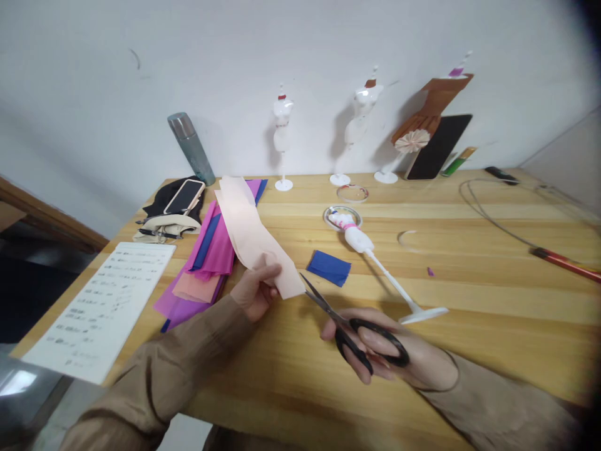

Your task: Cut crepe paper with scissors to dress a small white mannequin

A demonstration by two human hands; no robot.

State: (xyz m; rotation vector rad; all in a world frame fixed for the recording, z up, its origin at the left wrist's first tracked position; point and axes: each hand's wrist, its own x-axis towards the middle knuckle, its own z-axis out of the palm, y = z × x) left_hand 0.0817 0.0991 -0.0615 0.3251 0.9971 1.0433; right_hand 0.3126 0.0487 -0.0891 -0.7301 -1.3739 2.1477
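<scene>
My left hand (pixel 260 287) pinches a long strip of pale peach crepe paper (pixel 253 235) near its lower end, thumb on top. The strip's far end rests over a pile of folded magenta, purple and blue paper (pixel 218 250). In my right hand (pixel 370 341) is a pair of scissors (pixel 345 326) with black handles, my fingers through the loops. The blades are slightly apart, their tips at the strip's right corner. A folded blue paper piece (pixel 328 268) lies just beyond the tips. Beside it a white miniature dress form (pixel 359 239) lies on its side.
Along the wall stand two bare dress forms (pixel 283 134), (pixel 364 113) and one in a brown paper dress (pixel 429 109), by a black tablet (pixel 439 147). A bottle (pixel 191 147), phone (pixel 184 197) and written notepad (pixel 101 307) are left. Tape rolls (pixel 353 193) and a red-handled tool (pixel 563 262) lie right.
</scene>
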